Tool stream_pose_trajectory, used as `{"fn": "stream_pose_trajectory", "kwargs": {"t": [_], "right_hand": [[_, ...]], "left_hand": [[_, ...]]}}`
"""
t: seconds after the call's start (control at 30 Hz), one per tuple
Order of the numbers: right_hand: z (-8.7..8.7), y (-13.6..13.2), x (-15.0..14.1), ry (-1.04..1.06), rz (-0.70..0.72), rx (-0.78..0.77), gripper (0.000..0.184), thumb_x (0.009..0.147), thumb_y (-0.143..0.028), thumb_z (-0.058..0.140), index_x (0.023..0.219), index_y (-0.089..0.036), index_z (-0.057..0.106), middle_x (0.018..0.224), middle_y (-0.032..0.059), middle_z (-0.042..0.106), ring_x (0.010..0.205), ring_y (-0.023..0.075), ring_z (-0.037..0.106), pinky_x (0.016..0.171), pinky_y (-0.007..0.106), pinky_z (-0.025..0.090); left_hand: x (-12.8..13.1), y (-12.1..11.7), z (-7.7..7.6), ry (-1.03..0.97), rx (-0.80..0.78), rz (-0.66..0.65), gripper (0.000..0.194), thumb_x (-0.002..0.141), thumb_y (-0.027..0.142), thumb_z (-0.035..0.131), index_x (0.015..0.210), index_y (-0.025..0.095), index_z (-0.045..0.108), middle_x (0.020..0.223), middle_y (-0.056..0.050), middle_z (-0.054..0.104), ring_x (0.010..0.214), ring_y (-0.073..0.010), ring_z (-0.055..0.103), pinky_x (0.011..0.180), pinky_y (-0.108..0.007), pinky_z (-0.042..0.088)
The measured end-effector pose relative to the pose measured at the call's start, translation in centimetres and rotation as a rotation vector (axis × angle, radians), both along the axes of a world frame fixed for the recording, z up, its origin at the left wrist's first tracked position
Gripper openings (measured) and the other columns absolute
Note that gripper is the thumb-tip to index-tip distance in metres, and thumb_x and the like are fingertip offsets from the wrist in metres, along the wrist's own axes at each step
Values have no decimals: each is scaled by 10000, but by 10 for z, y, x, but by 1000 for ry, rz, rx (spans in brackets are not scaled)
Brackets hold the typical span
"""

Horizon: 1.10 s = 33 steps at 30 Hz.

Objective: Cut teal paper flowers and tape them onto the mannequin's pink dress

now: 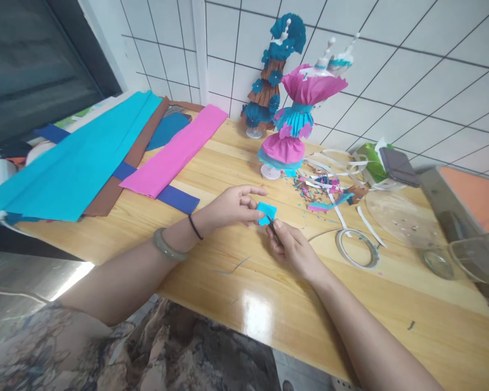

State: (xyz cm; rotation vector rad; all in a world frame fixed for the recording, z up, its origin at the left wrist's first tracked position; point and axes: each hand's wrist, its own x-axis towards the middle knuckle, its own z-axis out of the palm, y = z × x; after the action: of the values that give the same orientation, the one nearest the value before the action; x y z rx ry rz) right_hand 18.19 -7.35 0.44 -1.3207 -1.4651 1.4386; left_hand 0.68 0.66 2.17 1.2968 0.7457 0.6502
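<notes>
It looks like a small papercraft workspace, whether in a home or a shop I can't tell: a wooden table (285, 307) stands against a white tiled wall (391, 70) at twelve o'clock. Coloured paper sheets (85, 157) spread between nine and ten o'clock — turquoise, brown, pink — while a pink-and-turquoise paper-dressed figure (285, 147) stands near one. Snipped scraps (320, 183) litter three o'clock, with a roll of tape (357, 264) near four.
</notes>
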Motion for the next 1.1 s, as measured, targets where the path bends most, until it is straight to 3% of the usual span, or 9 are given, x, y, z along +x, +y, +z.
{"fn": "stream_pose_trajectory", "kwargs": {"t": [1.1], "right_hand": [[-3, -1, 0, 29, -17, 15, 431, 916, -570, 356, 712, -196, 419, 509, -75, 301, 419, 70, 255, 385, 208, 192]], "left_hand": [[0, -1, -2, 6, 38, -28, 522, 714, 151, 686, 1201, 99, 506, 704, 18, 615, 601, -86, 616, 621, -223, 494]]}}
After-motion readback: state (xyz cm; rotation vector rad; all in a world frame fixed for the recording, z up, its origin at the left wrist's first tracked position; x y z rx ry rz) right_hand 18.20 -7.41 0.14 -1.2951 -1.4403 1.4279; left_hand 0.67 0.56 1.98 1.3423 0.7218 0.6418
